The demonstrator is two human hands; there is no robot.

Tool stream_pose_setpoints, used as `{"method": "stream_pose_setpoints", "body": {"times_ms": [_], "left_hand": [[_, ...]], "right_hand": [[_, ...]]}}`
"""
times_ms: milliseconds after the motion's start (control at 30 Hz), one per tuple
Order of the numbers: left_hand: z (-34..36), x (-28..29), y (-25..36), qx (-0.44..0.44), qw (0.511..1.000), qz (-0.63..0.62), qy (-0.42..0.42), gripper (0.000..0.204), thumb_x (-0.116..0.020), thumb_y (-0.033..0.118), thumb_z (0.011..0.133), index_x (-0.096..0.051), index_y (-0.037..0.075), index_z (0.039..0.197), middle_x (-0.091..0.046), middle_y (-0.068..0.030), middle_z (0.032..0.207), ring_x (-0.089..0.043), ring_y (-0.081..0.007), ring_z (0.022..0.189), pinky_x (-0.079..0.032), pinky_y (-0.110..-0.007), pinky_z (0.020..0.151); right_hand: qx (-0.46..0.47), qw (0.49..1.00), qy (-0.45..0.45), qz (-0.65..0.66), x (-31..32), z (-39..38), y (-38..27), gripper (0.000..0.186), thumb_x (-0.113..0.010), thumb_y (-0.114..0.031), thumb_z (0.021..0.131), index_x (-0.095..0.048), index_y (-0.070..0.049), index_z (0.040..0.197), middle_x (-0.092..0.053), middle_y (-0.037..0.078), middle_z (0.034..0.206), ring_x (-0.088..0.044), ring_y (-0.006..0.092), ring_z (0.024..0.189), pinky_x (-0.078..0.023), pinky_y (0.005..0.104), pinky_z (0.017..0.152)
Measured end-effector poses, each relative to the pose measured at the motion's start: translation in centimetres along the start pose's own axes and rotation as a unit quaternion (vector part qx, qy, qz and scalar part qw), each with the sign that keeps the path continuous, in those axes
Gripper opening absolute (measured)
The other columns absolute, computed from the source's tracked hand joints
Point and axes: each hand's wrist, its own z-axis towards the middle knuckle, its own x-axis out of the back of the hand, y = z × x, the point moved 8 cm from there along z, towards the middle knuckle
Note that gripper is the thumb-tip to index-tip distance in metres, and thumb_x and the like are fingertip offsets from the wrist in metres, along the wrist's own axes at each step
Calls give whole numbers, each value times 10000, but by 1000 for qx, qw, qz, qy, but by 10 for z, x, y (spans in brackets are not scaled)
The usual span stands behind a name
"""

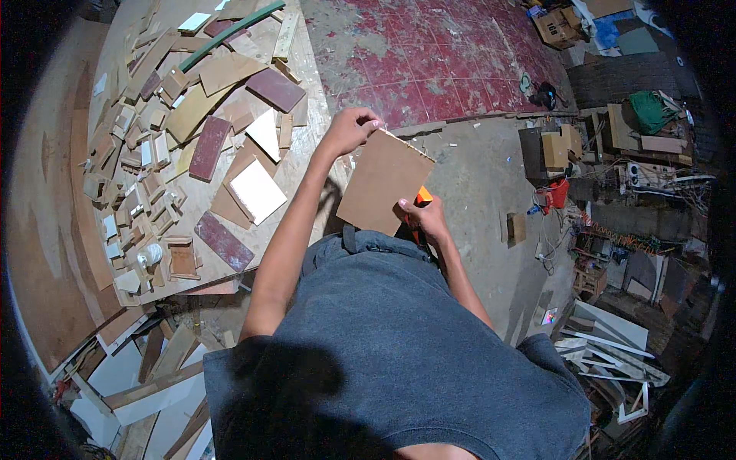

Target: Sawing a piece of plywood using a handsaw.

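A flat brown board (387,180), rectangular with a rough, pale upper edge, is held up in front of my waist. My left hand (354,132) pinches its upper left corner. At the board's lower right edge is my right hand (426,218), its thumb resting on the face. An orange tool (423,196) with a dark part sticks out of the same hand; its kind is mostly hidden by the fingers. To the left, a wooden worktable (303,165) carries a white-faced board (258,192) and several dark red boards (209,148).
Small wooden box-like pieces (157,203) crowd the table's left part, near a white spiral bulb (151,254). Scrap boards (153,383) lean below the table at lower left. Cardboard boxes (556,151), cables and white offcuts (613,345) lie along the right side. Red tiled flooring (429,54) lies ahead.
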Motion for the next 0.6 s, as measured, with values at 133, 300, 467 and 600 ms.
{"method": "stream_pose_setpoints", "body": {"times_ms": [133, 300, 467, 600], "left_hand": [[-2, 11, -3, -37, 999, 25, 8, 245, -686, 250, 939, -726, 11, 977, -730, -72, 910, -662, -133, 862, -519, -301, 805], [-20, -30, -10, -13, 993, -68, -92, 322, -646, 328, 973, -713, 15, 1008, -695, -20, 877, -606, -93, 839, -502, -295, 787], [-32, -51, -22, -21, 987, -145, -72, 365, -574, 355, 1019, -647, 15, 1127, -661, 1, 921, -547, -64, 870, -486, -298, 813], [-27, -35, -18, -28, 997, 26, -63, 394, -508, 373, 1044, -601, 28, 1209, -665, -114, 1054, -598, -199, 966, -476, -353, 898]], "right_hand": [[25, 999, 12, 17, 2, 2, 4, 237, -804, -212, 839, -652, -49, 918, -600, -22, 700, -482, 73, 549, -372, 261, 495], [22, 999, 12, 25, 20, 19, 56, 261, -815, -235, 838, -647, -54, 922, -581, -38, 680, -470, 62, 534, -376, 254, 490], [17, 999, 15, 42, 12, 8, 22, 273, -802, -283, 865, -652, -60, 907, -536, -59, 619, -449, 49, 483, -350, 233, 455], [-13, 995, 59, 78, 30, 15, 38, 317, -771, -350, 896, -705, -52, 979, -502, -76, 584, -414, 37, 454, -302, 229, 432]]}}
